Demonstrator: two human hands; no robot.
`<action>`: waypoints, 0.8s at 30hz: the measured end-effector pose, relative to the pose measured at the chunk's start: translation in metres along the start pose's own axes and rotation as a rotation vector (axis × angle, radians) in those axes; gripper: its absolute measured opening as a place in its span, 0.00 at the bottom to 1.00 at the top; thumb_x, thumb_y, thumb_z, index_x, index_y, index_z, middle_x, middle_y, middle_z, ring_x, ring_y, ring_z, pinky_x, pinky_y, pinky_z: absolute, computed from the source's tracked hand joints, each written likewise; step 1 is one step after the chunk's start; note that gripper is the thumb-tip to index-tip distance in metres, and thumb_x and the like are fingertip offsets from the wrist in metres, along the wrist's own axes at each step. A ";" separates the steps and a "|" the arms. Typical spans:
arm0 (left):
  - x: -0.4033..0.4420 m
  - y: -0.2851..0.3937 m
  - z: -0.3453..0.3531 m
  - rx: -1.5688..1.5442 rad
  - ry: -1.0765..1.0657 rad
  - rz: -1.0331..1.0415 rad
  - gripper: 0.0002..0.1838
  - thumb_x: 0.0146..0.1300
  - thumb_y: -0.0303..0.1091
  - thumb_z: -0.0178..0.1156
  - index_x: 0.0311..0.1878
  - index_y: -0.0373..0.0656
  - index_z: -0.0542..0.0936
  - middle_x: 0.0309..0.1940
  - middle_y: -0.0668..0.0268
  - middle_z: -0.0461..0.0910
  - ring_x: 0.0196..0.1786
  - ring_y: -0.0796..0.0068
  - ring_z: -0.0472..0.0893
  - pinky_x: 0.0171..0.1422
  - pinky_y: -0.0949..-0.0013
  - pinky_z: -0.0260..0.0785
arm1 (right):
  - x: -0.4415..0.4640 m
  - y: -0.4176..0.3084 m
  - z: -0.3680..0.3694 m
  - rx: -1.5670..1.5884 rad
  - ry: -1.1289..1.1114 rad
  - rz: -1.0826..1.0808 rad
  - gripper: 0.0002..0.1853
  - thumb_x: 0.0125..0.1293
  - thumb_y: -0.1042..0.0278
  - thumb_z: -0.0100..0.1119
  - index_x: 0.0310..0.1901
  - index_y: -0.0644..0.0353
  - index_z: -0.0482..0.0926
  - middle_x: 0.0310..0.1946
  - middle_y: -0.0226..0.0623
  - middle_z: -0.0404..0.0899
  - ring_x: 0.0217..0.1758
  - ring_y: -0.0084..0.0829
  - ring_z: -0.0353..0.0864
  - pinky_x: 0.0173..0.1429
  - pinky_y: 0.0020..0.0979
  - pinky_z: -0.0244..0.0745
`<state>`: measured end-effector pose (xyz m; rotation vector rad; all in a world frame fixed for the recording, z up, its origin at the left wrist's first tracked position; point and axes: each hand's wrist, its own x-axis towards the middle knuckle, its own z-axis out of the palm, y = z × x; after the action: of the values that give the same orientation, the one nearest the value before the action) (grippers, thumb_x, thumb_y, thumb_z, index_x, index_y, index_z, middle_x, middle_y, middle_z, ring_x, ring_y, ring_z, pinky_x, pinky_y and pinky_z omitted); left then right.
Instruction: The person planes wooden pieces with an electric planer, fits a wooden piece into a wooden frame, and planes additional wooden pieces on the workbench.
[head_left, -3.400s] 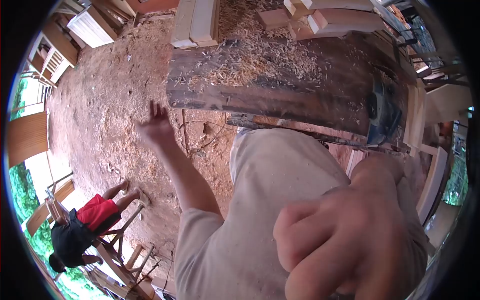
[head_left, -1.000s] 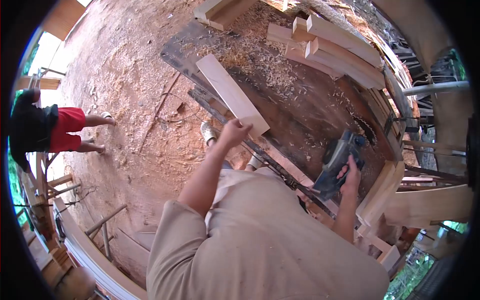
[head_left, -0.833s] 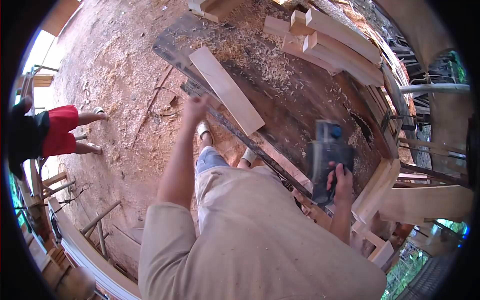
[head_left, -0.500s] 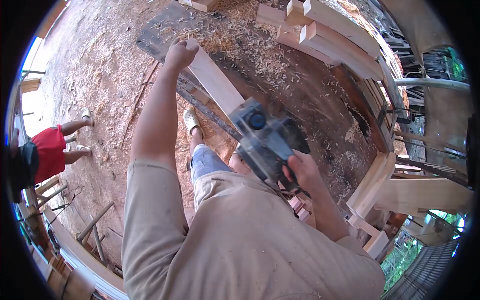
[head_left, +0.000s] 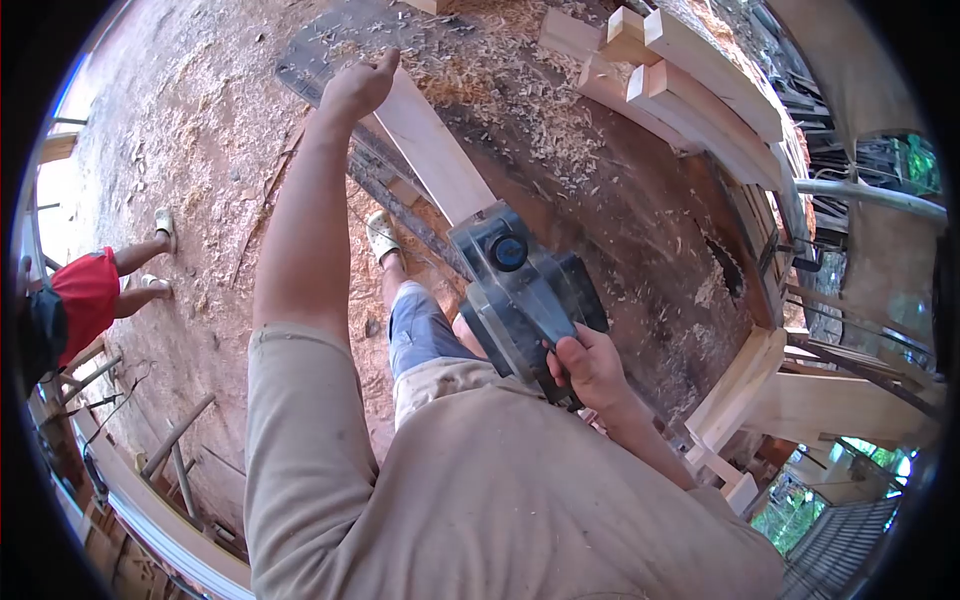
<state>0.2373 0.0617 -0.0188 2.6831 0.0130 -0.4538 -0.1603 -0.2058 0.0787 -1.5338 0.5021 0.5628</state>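
My right hand (head_left: 592,372) is wrapped around the rear handle of a dark electric hand planer (head_left: 530,290). The planer, with a round blue-marked knob on its front, sits over the near end of a pale wooden board (head_left: 435,150) and hides that end. At the board's far end, my left hand (head_left: 358,92) grips its left edge, thumb side pointing up and away; its fingertips are partly hidden. Beneath the board lies a dark, worn work surface (head_left: 630,230) scattered with shavings.
Pale timber pieces (head_left: 700,110) are stacked at the far right. More beams (head_left: 740,390) stand at the near right. Shavings (head_left: 215,110) cover the ground. On the left is another person in red shorts (head_left: 85,305). Sticks (head_left: 180,440) lie at lower left.
The planer has shifted slightly back toward my body and turned a little, and it looks less blurred. My left hand stays at the board's far end. The whole view has shifted slightly.
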 end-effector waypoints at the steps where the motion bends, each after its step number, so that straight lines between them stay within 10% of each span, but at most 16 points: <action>1: 0.004 -0.003 0.000 -0.003 -0.004 -0.004 0.43 0.70 0.70 0.35 0.62 0.38 0.79 0.61 0.47 0.77 0.68 0.50 0.73 0.72 0.56 0.63 | 0.003 -0.002 0.001 -0.003 -0.001 0.006 0.33 0.65 0.30 0.58 0.30 0.59 0.75 0.22 0.25 0.74 0.24 0.16 0.70 0.29 0.22 0.65; 4: 0.009 -0.008 -0.007 -0.039 -0.036 0.004 0.43 0.71 0.69 0.37 0.61 0.36 0.78 0.62 0.46 0.76 0.68 0.49 0.73 0.73 0.55 0.62 | 0.017 -0.010 0.004 -0.019 -0.040 -0.002 0.38 0.62 0.26 0.58 0.41 0.64 0.78 0.25 0.28 0.75 0.26 0.17 0.71 0.30 0.21 0.65; 13: 0.038 -0.028 -0.015 -0.131 -0.182 0.097 0.45 0.69 0.72 0.38 0.56 0.35 0.82 0.58 0.41 0.78 0.65 0.44 0.75 0.71 0.56 0.64 | 0.092 -0.067 0.038 -0.042 -0.001 -0.057 0.28 0.69 0.39 0.59 0.28 0.60 0.75 0.18 0.25 0.73 0.20 0.15 0.70 0.25 0.22 0.63; 16: 0.039 -0.031 -0.018 -0.260 -0.253 0.065 0.46 0.69 0.73 0.38 0.54 0.34 0.83 0.56 0.40 0.79 0.64 0.43 0.76 0.70 0.56 0.64 | 0.122 -0.090 0.050 -0.089 -0.065 -0.082 0.30 0.72 0.37 0.52 0.42 0.66 0.78 0.19 0.28 0.73 0.19 0.17 0.69 0.24 0.22 0.62; 19: 0.041 -0.041 -0.014 -0.292 -0.263 0.105 0.44 0.71 0.70 0.38 0.53 0.34 0.84 0.54 0.42 0.81 0.62 0.46 0.77 0.69 0.56 0.65 | 0.154 -0.121 0.069 -0.035 -0.015 -0.088 0.27 0.70 0.41 0.58 0.26 0.60 0.75 0.16 0.27 0.72 0.15 0.16 0.69 0.20 0.22 0.61; 22: 0.038 -0.055 0.011 -0.615 -0.143 0.056 0.42 0.74 0.67 0.37 0.53 0.33 0.84 0.52 0.44 0.82 0.63 0.52 0.78 0.69 0.56 0.65 | 0.183 -0.143 0.080 -0.041 -0.011 -0.128 0.28 0.69 0.40 0.59 0.27 0.62 0.76 0.15 0.28 0.72 0.13 0.18 0.69 0.18 0.24 0.62; 24: 0.001 -0.052 0.015 -0.907 0.337 0.009 0.39 0.75 0.63 0.38 0.55 0.34 0.83 0.46 0.48 0.85 0.57 0.59 0.80 0.62 0.57 0.68 | 0.200 -0.150 0.083 -0.008 -0.032 -0.150 0.29 0.68 0.39 0.59 0.28 0.63 0.77 0.14 0.29 0.72 0.13 0.19 0.70 0.16 0.24 0.62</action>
<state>0.2293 0.1029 -0.0532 1.8250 0.2428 0.0339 0.0855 -0.1113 0.0688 -1.5534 0.3568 0.4730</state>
